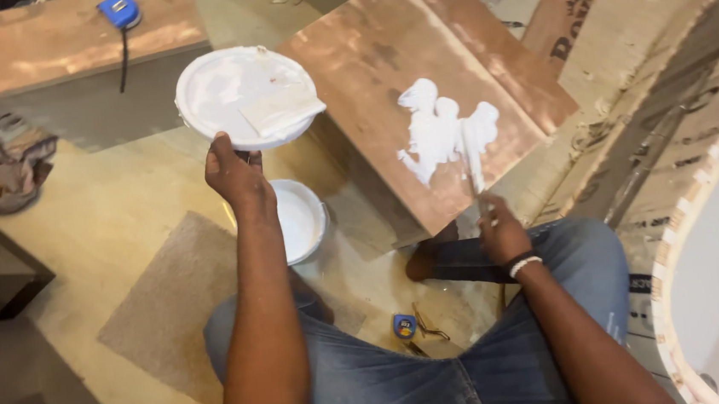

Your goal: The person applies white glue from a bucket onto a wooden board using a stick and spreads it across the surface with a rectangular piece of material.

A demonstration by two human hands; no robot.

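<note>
Holding: left hand (236, 172), fingers clamped under a white lid (245, 95) at 11 o'clock, a flat scraper (281, 108) lying on it. Right hand (501, 232), fingers closed round a thin tool (471, 172), handle hidden in the fist, tip in the white paste (444, 131) on the brown board (419, 95) at 1 o'clock. White bucket (299, 219), partly hidden behind the forearm
</note>
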